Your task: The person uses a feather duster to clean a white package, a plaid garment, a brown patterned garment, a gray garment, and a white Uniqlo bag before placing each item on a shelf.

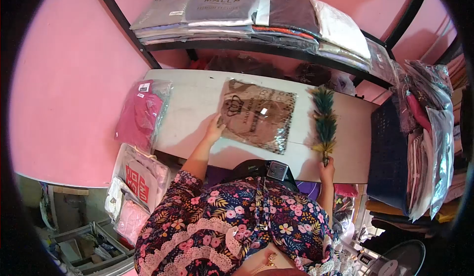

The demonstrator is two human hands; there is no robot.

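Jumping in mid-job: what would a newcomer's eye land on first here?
The left hand rests on the edge of a brown wrapped packet in the middle of the white table. The right hand grips a green feather duster lying to the packet's right. Wrapped garments are stacked on the shelf above.

Your left hand [215, 129] rests on the near-left corner of a brown packaged garment [256, 114] lying flat on the white table [195, 96]. Your right hand [326, 167] grips the handle of a green feather duster [324, 118], its plumes lying on the table just right of the package. A pink packaged garment [140, 112] overhangs the table's left end.
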